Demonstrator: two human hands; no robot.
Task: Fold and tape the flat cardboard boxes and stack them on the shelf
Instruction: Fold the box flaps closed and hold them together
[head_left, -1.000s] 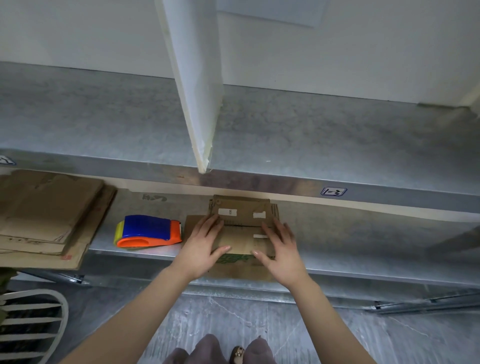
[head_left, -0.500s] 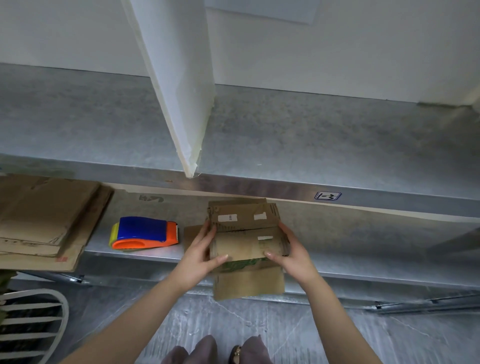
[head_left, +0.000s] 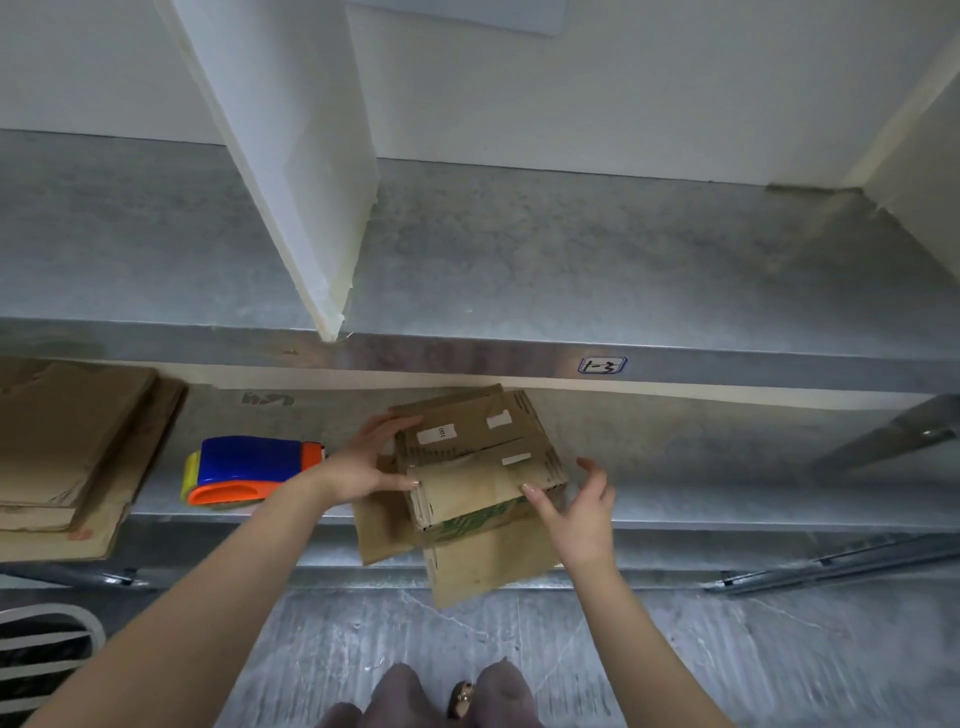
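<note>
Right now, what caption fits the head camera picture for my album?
Left hand grips a half-folded cardboard box at a metal shelf; right hand touches its flap, tape dispenser alongside.

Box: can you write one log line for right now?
box: half folded, flaps hanging open | left hand: holds its left side | right hand: open, touching right side | tape dispenser: on shelf, untouched

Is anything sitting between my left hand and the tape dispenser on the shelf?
Nothing visible does: the tape dispenser lies on the shelf right beside the left hand, which holds the cardboard box.
</note>
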